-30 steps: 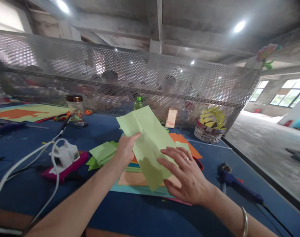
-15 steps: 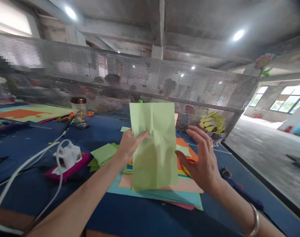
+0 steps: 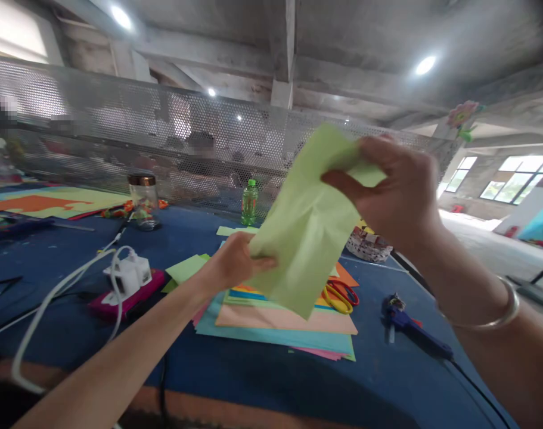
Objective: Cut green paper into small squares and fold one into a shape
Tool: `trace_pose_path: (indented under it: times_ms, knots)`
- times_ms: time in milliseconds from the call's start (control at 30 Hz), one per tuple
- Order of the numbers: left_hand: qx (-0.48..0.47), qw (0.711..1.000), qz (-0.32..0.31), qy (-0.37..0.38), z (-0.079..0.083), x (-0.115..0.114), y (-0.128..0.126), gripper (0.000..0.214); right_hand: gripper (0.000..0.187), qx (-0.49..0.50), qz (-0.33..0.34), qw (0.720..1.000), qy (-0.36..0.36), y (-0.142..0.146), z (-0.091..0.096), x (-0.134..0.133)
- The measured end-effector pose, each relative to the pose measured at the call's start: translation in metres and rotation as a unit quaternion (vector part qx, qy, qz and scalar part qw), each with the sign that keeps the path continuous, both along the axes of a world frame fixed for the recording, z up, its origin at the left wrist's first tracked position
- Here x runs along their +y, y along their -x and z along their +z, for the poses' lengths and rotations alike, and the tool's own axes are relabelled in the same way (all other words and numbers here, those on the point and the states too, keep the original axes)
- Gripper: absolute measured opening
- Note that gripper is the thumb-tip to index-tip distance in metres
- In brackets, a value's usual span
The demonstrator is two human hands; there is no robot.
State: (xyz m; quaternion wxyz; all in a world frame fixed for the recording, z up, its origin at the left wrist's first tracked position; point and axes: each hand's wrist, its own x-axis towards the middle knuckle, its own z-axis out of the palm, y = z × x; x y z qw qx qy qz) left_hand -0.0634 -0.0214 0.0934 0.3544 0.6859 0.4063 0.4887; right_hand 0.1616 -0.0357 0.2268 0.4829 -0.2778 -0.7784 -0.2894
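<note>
The light green sheet (image 3: 307, 232) hangs in the air above the stack of coloured paper (image 3: 289, 333); the left hand (image 3: 235, 262) pinches its lower edge; the right hand (image 3: 396, 196) clamps its top corner, curling it over; seemingly a fold in the making, which calls for edges matched before creasing.

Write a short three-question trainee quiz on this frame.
1. True or false: the left hand and the right hand both grip the green sheet.
2. What lies on the paper stack? A scissors; B stapler; C ruler.
3. Fill in: the blue glue gun lies on the table to the ___ of the stack.
Key: 1 true; 2 A; 3 right.
</note>
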Motion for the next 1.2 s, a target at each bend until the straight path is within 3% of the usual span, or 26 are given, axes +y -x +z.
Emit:
trace_pose_path:
  times_ms: [33, 100, 200, 267, 367, 433, 500, 633, 967, 1133, 1167, 1200]
  knots:
    - [0.015, 0.999, 0.043, -0.015, -0.003, -0.001, 0.009, 0.011, 0.013, 0.055, 0.006, 0.998, -0.005, -0.007, -0.003, -0.001]
    - [0.103, 0.977, 0.143, -0.12, -0.012, -0.004, 0.027, 0.009, 0.012, 0.126, 0.018, 0.992, 0.025, -0.024, -0.018, -0.003]
    - [0.192, 0.914, 0.224, -0.279, -0.029, -0.013, 0.052, 0.023, 0.008, 0.108, 0.116, 0.977, 0.144, -0.055, -0.064, -0.005]
    - [0.254, 0.888, 0.205, -0.323, -0.044, -0.019, 0.065, 0.038, 0.007, 0.053, 0.156, 0.958, 0.234, -0.075, -0.107, -0.006]
    - [0.327, 0.864, 0.144, -0.355, -0.071, -0.026, 0.079, 0.054, 0.014, -0.051, 0.124, 0.929, 0.344, -0.099, -0.172, -0.009]
    - [0.358, 0.856, 0.109, -0.357, -0.086, -0.029, 0.083, 0.059, 0.028, -0.142, 0.073, 0.91, 0.382, -0.108, -0.204, -0.01]
    - [0.376, 0.858, 0.089, -0.337, -0.095, -0.033, 0.083, 0.061, 0.035, -0.137, -0.025, 0.906, 0.401, -0.113, -0.22, -0.008]
    - [0.423, 0.848, 0.074, -0.311, -0.1, -0.041, 0.077, 0.065, 0.034, -0.122, -0.143, 0.875, 0.446, -0.113, -0.218, 0.009]
    - [0.449, 0.82, 0.035, -0.355, -0.103, -0.054, 0.059, 0.072, 0.036, -0.136, -0.218, 0.84, 0.478, -0.121, -0.209, 0.043]
    - [0.487, 0.803, 0.032, -0.343, -0.103, -0.056, 0.046, 0.068, 0.035, -0.107, -0.272, 0.857, 0.424, -0.106, -0.189, 0.023]
    - [0.497, 0.8, 0.031, -0.334, -0.103, -0.056, 0.042, 0.066, 0.036, -0.115, -0.245, 0.867, 0.418, -0.095, -0.186, 0.011]
    - [0.506, 0.799, 0.029, -0.324, -0.103, -0.057, 0.038, 0.064, 0.039, -0.124, -0.177, 0.883, 0.417, -0.082, -0.184, -0.002]
